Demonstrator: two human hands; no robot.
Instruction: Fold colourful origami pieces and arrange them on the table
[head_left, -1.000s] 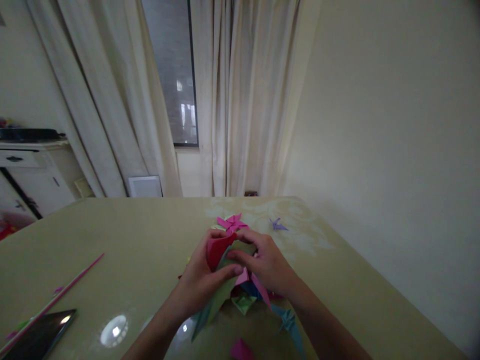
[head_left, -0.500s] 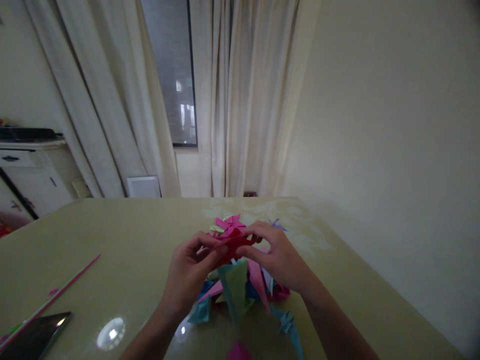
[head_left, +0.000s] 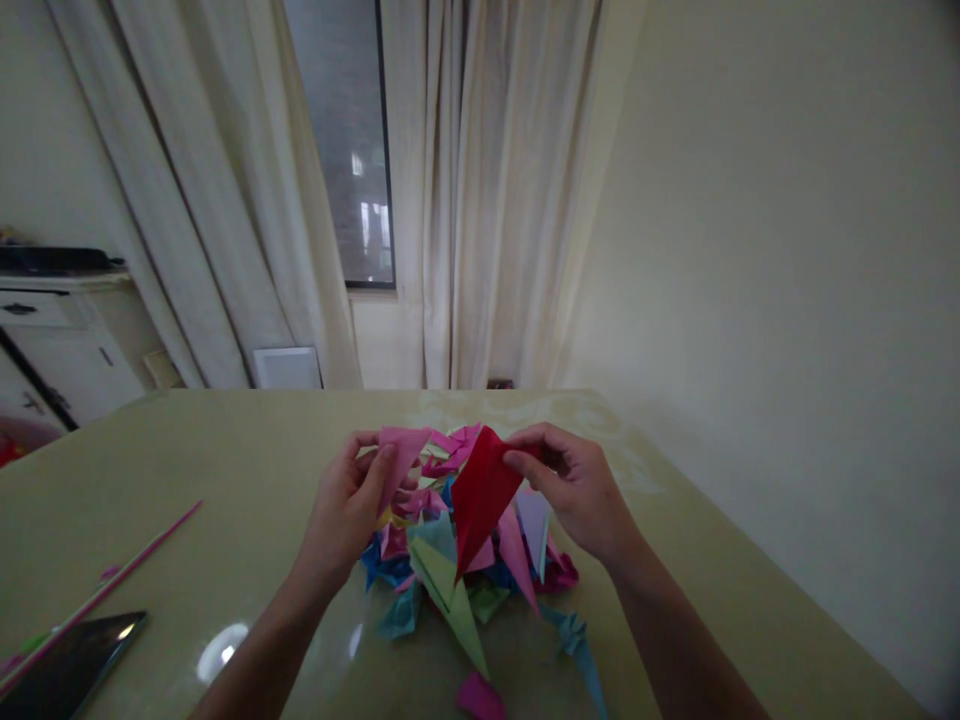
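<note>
Between thumb and fingers, my left hand (head_left: 356, 490) pinches a pink folded paper (head_left: 403, 458). A red folded paper (head_left: 486, 490) is held by its upper right side in my right hand (head_left: 562, 470), with its pointed end hanging down. The two papers are apart. Below and behind them lies a heap of folded paper pieces in pink, blue, green and lilac. Within the heap, a green folded paper (head_left: 450, 590) points toward me, and a pink folded piece (head_left: 454, 450) sits at the back.
A light blue folded paper (head_left: 576, 645) and a magenta piece (head_left: 481, 697) lie at the heap's near side. On the left of the glossy table (head_left: 247, 480) are a long pink stick (head_left: 142, 560) and a dark flat device (head_left: 71, 665). A wall stands close on the right.
My hands were close together on the red paper. Now they have moved apart, the pink paper in the left and the red in the right. The green paper in the heap has shifted.
</note>
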